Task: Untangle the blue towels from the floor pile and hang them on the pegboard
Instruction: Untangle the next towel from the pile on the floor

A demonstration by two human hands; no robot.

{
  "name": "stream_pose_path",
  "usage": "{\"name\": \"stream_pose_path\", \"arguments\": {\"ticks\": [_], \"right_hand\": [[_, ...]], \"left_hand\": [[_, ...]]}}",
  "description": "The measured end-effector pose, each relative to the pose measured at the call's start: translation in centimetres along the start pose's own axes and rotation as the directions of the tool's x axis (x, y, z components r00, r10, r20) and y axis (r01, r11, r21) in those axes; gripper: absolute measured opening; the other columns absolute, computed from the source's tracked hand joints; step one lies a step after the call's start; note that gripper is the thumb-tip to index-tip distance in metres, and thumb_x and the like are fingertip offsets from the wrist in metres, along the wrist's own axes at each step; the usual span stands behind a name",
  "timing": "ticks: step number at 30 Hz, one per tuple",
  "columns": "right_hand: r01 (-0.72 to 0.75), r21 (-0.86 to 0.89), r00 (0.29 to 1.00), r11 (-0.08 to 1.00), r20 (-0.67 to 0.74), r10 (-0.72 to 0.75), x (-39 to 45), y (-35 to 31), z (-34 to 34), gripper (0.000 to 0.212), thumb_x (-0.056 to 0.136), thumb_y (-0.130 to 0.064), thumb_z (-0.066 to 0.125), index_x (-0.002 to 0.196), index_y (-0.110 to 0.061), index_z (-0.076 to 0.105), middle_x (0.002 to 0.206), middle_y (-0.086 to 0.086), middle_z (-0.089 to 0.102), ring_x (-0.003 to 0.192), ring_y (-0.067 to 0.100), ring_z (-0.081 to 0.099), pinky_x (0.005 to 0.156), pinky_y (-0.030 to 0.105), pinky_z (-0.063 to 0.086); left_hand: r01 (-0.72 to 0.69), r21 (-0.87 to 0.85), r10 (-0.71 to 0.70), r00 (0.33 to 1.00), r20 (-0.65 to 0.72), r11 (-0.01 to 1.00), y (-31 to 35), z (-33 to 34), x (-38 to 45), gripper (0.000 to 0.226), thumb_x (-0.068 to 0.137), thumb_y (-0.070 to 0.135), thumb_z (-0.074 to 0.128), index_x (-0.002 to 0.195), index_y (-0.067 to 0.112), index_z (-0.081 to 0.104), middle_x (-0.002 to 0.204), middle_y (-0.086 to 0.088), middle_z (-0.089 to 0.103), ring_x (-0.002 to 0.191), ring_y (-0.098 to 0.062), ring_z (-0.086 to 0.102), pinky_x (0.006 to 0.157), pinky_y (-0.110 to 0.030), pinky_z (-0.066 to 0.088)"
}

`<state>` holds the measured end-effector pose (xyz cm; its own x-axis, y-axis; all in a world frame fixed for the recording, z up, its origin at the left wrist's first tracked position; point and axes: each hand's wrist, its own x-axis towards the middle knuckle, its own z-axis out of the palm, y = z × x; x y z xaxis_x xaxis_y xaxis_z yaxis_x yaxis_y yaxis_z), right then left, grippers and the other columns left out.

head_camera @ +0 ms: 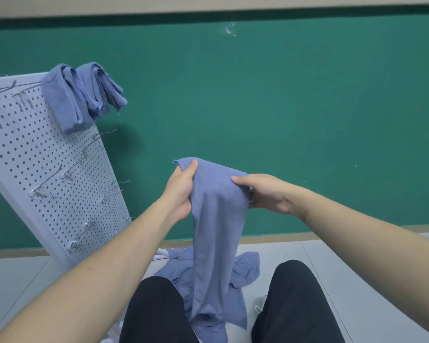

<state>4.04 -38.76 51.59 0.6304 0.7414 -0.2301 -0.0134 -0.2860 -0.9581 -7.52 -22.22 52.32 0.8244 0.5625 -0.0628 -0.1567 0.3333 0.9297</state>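
Green wall backs a grey tiled floor; a white pegboard leans left, carrying hung towels. Left hand and right hand both have fingers curled round a blue towel above the floor pile.

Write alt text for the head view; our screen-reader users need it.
Both hands, left hand and right hand, grip the top of a blue towel hanging over a floor pile. Two folded towels hang atop the white pegboard.
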Motion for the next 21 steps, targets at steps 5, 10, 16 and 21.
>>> {"name": "stream_pose_path", "arguments": {"ticks": [5,10,16,21], "right_hand": [[0.132,-0.091,0.986,0.987,-0.086,-0.14,0.0,-1.3,1.3,0.03,0.101,-0.045,0.051,0.117,-0.029,0.07,0.109,-0.012,0.075,0.098,0.011,0.071,0.086,0.034,0.059],[0.123,-0.002,0.984,0.992,-0.127,-0.122,1.0,-1.9,3.0,0.029,0.104,-0.04,0.047,0.117,-0.023,0.067,0.108,-0.006,0.076,0.106,0.017,0.071,0.097,0.039,0.054],[0.012,0.207,0.99,0.978,-0.14,0.018,1.1,-2.2,2.4,0.02,0.098,-0.031,0.063,0.102,-0.012,0.068,0.093,0.005,0.077,0.078,0.017,0.072,0.068,0.027,0.058],[-0.014,0.155,0.978,0.988,-0.205,0.046,0.9,-1.8,0.7,0.023,0.088,-0.03,0.074,0.1,-0.011,0.071,0.1,0.009,0.077,0.082,0.02,0.071,0.077,0.031,0.057]], "left_hand": [[-0.024,0.07,0.032,0.992,-0.12,0.997,0.0,-1.4,0.2,0.016,0.103,0.031,0.054,0.109,0.019,0.062,0.102,0.001,0.075,0.079,-0.008,0.073,0.065,-0.026,0.057],[0.169,-0.115,-0.157,0.982,0.106,0.979,-0.6,-2.5,-0.7,0.044,0.097,0.048,0.052,0.111,0.01,0.068,0.113,-0.013,0.073,0.099,-0.028,0.07,0.092,-0.04,0.051],[0.12,-0.007,-0.114,0.954,0.277,0.993,-5.2,-3.1,-2.3,0.044,0.087,0.024,0.069,0.13,0.013,0.062,0.128,-0.008,0.068,0.117,-0.025,0.063,0.101,-0.046,0.049],[0.041,0.068,-0.052,0.983,0.174,0.997,-5.1,-1.5,-2.7,0.025,0.094,0.011,0.064,0.119,0.009,0.067,0.117,-0.006,0.074,0.113,-0.022,0.067,0.094,-0.036,0.052]]}}
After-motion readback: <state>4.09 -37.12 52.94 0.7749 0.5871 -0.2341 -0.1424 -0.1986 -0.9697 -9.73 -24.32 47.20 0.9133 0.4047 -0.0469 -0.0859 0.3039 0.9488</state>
